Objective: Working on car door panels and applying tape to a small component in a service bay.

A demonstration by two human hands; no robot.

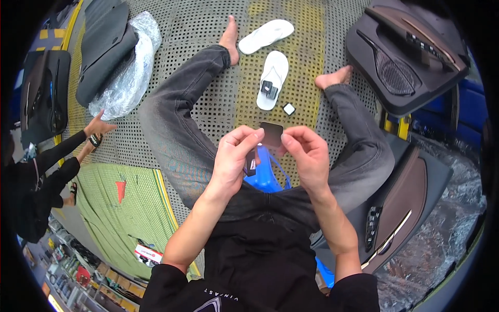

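I have a small dark rectangular piece (272,134) held up just beyond the blue plastic stool (264,179) in my feed. The left hand (234,156) pinches its left edge between thumb and forefinger; the right hand (309,156) pinches its right edge the same way. I also see a dark strip (251,164) with a white label under the left hand, over the stool; I can't tell whether that hand grips it. Farther beyond the stool lie a small white square (289,108) with a dark border and 2 white flip-flops (267,36), the nearer bearing a small black device (268,89). Right of the stool I count 2 dark door panels (353,65). Well left of the stool, a co-worker's hand (97,125) is near clear plastic wrap (138,67).
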